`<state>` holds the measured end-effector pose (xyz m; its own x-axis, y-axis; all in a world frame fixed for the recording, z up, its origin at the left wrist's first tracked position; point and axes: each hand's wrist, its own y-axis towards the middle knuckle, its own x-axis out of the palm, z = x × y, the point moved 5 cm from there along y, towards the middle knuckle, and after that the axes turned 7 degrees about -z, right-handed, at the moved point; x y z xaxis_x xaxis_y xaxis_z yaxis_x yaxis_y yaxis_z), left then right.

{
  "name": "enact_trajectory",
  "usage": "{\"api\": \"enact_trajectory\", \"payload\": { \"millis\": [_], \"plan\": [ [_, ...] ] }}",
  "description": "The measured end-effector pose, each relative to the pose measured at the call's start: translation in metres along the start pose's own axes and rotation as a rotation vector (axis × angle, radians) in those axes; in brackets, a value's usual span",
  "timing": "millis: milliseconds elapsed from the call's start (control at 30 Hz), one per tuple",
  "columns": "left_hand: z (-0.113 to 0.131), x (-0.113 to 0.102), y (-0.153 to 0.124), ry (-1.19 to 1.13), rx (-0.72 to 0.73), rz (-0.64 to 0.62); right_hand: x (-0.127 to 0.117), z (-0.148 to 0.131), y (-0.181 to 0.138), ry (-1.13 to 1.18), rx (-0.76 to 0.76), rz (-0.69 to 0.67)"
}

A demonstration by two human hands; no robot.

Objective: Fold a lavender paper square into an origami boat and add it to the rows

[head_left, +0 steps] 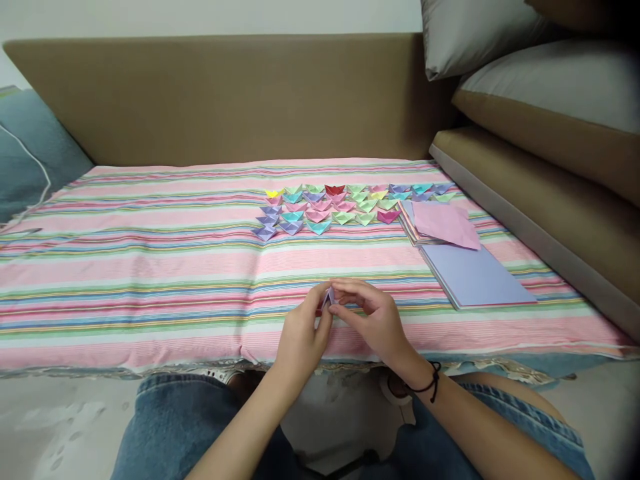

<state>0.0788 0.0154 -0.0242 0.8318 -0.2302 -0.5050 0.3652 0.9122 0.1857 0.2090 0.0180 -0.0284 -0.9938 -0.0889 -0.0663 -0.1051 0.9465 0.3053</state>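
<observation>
A small piece of folded purple paper (329, 297) is pinched between my two hands above the front part of the striped cloth. My left hand (303, 328) grips its left side with thumb and fingers. On the other side, my right hand (373, 317) holds it between thumb and fingertips, and a dark cord circles that wrist. The fingers cover much of the paper. Beyond my hands stand several rows of folded paper boats (318, 217) in purple, pink, green, blue, yellow and red.
Purple paper sheets (480, 277) lie stacked at the right, beside another stack topped with a pink sheet (445, 223). Brown and grey cushions (540, 180) pile up along the right edge. A brown backrest (240, 100) borders the striped cloth (125, 280). At far left runs a white cable (31, 155).
</observation>
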Motion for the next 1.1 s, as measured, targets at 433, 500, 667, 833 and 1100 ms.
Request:
{"api": "enact_trajectory", "payload": {
  "millis": [433, 500, 667, 833, 1100],
  "plan": [
    [-0.021, 0.000, 0.010, -0.639, -0.194, 0.042, -0.008, -0.003, 0.004, -0.103, -0.037, 0.006],
    [-0.023, -0.002, 0.010, -0.597, -0.195, 0.055, -0.010, 0.000, 0.004, -0.073, -0.010, -0.004],
    [-0.013, -0.011, 0.009, -0.093, -0.045, 0.137, -0.011, -0.002, 0.006, -0.219, -0.039, -0.020],
    [-0.007, -0.007, 0.006, 0.299, 0.060, 0.158, -0.005, -0.002, 0.007, -0.439, -0.104, -0.029],
    [-0.007, 0.003, 0.005, 0.392, 0.062, 0.179, 0.001, -0.002, 0.006, -0.616, -0.076, -0.034]
  ]
}}
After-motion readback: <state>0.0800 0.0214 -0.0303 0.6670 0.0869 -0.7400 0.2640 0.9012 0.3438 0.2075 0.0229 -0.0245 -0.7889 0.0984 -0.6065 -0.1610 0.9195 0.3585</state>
